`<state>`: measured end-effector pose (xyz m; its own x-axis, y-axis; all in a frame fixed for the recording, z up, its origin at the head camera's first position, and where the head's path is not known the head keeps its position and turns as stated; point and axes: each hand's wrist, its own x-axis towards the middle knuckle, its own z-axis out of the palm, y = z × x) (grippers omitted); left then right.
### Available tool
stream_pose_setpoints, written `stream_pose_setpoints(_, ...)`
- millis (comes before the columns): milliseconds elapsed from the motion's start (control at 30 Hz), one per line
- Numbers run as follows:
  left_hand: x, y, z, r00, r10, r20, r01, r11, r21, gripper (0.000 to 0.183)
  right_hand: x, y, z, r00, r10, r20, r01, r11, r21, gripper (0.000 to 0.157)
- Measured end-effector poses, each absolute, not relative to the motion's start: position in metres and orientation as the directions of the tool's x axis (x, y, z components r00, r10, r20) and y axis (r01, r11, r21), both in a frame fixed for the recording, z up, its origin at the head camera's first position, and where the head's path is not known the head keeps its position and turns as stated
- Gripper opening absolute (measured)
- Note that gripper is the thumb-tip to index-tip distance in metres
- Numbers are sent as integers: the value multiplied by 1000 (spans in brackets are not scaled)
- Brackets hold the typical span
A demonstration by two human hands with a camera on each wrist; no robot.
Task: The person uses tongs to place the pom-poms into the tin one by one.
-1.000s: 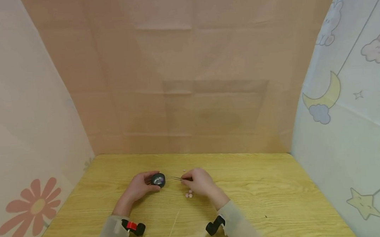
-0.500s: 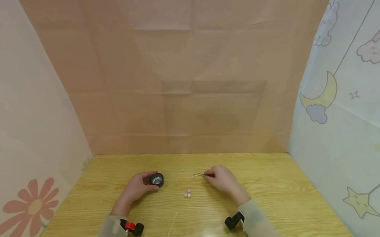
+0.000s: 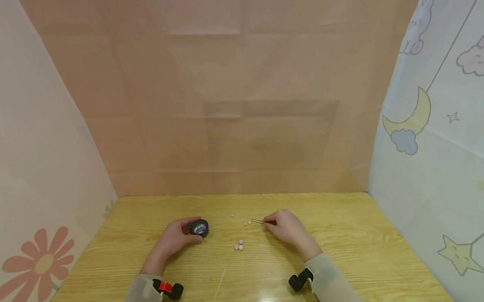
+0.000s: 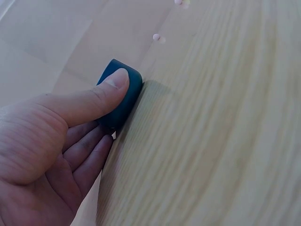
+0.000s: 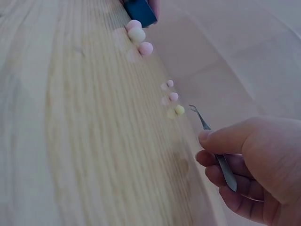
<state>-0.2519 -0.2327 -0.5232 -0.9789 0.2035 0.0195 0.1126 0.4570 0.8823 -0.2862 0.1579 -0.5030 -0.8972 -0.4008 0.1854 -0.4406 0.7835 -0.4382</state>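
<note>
Lower edge: pale, translucent sleeves (image 3: 337, 279), each with a matte black wrist camera (image 3: 173, 289). Lower centre: three larger balls (image 3: 241, 248), two pink and one cream, smooth and round, clustered well apart from either hand. Centre left: the left hand (image 3: 176, 237) clamped on a dark rounded case (image 3: 199, 228), thumb on the near side, fingers opposite, presumably to steady it; the case has a smooth, bluish wall and a glossy face turned toward the head camera, whether opening or clear cover cannot be told. Right of centre: the right hand (image 3: 288, 230), thumb and fingers together on slender metal tweezers (image 5: 227, 173), held well behind the bent tips, probably for fine control; the tips stand just beside a small yellow ball (image 5: 180, 109). Next, a small pink ball (image 3: 245, 224) near the yellow one; farther up, another pink ball (image 3: 232, 215). Beyond the wood-grained table (image 3: 335, 241), a creased tan backdrop (image 3: 222, 70).
</note>
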Motion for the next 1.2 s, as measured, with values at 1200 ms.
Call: stream_pose_setpoints(1200,-250,-231,-522,-981,192,25,106,426,898,64,-281,146,-503,-894,-392,219,-448,807,-384,13)
